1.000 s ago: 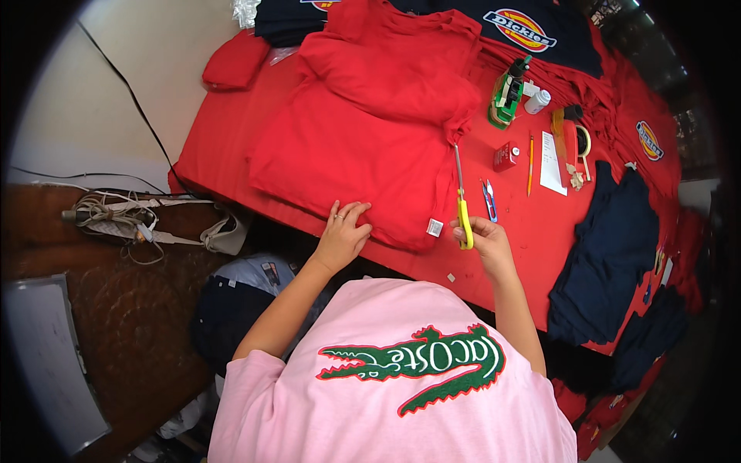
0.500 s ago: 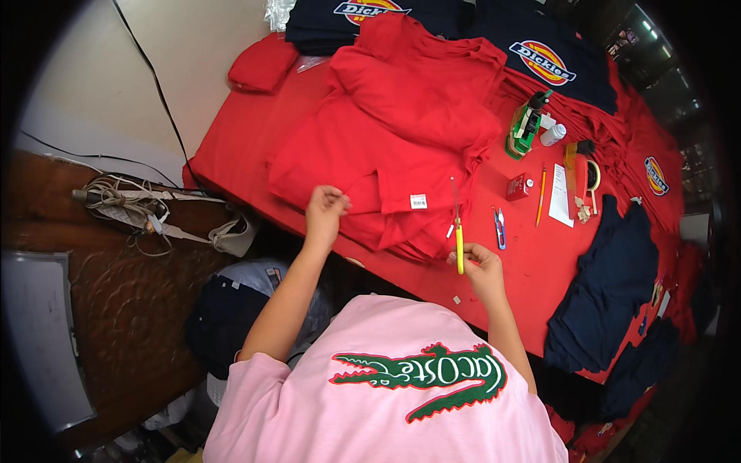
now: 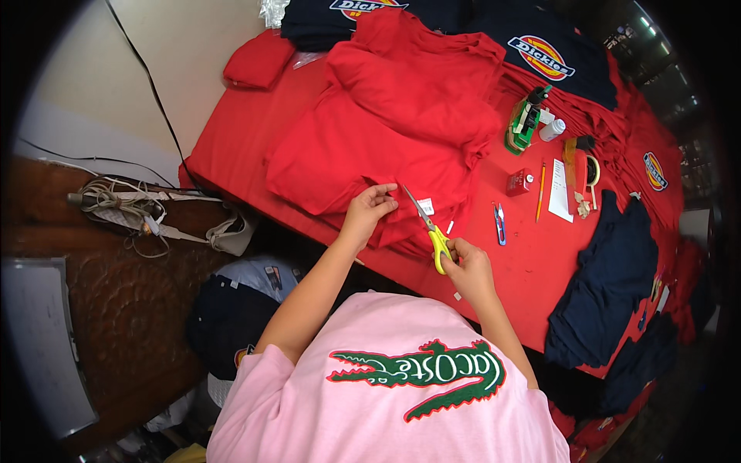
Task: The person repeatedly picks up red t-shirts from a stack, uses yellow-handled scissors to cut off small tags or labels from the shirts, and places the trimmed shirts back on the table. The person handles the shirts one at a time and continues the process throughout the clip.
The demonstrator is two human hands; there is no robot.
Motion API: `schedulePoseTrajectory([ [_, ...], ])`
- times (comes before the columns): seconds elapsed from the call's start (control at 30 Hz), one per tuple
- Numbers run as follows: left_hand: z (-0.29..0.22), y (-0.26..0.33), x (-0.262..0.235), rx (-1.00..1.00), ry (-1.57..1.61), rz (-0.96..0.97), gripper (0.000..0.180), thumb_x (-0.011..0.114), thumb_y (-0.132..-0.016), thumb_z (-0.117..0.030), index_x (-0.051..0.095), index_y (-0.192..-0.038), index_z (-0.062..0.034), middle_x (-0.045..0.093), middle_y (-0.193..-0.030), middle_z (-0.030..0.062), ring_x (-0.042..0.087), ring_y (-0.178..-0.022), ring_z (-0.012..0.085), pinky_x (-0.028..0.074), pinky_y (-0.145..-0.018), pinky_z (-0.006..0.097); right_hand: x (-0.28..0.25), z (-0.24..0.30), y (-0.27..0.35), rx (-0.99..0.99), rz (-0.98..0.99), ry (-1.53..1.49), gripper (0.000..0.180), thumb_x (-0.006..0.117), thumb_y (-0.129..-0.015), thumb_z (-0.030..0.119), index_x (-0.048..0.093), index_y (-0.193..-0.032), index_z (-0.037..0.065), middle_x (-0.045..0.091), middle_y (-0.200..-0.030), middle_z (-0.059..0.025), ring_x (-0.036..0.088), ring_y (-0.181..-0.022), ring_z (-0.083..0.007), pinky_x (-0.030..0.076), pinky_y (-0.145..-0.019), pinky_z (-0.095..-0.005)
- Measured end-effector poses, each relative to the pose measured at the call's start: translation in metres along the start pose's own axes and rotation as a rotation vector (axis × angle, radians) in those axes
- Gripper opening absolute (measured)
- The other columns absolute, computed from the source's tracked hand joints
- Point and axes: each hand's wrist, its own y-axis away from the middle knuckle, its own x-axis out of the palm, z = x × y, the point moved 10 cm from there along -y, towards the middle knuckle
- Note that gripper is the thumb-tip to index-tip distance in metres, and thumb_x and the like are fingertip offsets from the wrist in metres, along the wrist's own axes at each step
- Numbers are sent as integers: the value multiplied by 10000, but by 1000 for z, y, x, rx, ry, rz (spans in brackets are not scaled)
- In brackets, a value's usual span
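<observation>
My left hand is closed in a pinch at the near edge of a red shirt, which lies on a heap of red fabric. In my right hand is a pair of scissors with yellow handles. Their blades point up and to the left, the tips close to my left fingertips. A small white label on the shirt shows just behind the blades. Any thread between my left fingers is too small to make out.
On the red-covered table, right of the shirt, lie thread snips, a pencil, a red box, a green tape dispenser and a paper strip. Dark blue garments lie at the right; folded navy shirts stand at the back.
My left hand has moved right along the shirt's edge. The scissors have swung leftward, from upright to slanting, and their tips now sit near my left fingers.
</observation>
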Motion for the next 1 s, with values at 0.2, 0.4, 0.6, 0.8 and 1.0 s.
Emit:
schedulePoseTrajectory([
  [0.2, -37, 42, 0, 282, 264, -206, 306, 725, -945, 31, 698, -1247, -12, 653, -1179, 32, 645, -1073, 114, 510, -954, 244, -12, 7, 13, -91, -40, 76, 257, 776, -827, 210, 733, -978, 6, 673, -728, -129, 636, -639, -291, 491, -661, -425],
  [0.4, -8, 52, -1, 266, -115, -40, 471, 720, -895, 121, 628, -1343, 9, 501, -1314, 42, 616, -1167, 135, 540, -1009, 277, -13, 22, 24, -179, -3, 168, 350, 807, -777, 259, 724, -1037, 39, 645, -735, -91, 626, -724, -287, 470, -771, -426],
  [0.6, -70, 86, 37, 415, -161, 0, 647, 681, -849, 206, 536, -1453, 26, 417, -1340, 47, 642, -1130, 147, 579, -984, 283, -20, 35, 28, -304, -15, 228, 400, 817, -753, 268, 707, -1065, 42, 631, -762, -82, 612, -757, -282, 440, -798, -415],
  [0.8, -71, 87, 41, 428, -90, -3, 757, 673, -849, 225, 455, -1542, 12, 422, -1350, 45, 643, -1070, 114, 587, -908, 247, -20, 37, 25, -323, 1, 196, 398, 822, -762, 271, 701, -1065, 43, 629, -766, -78, 608, -768, -275, 433, -792, -415],
  [1.0, -75, 90, 47, 406, -96, 32, 850, 693, -839, 231, 403, -1600, -15, 416, -1434, 43, 634, -1020, 88, 568, -831, 219, -13, 39, 19, -323, 30, 154, 388, 821, -776, 273, 705, -1063, 39, 623, -745, -77, 606, -739, -272, 435, -781, -411],
])
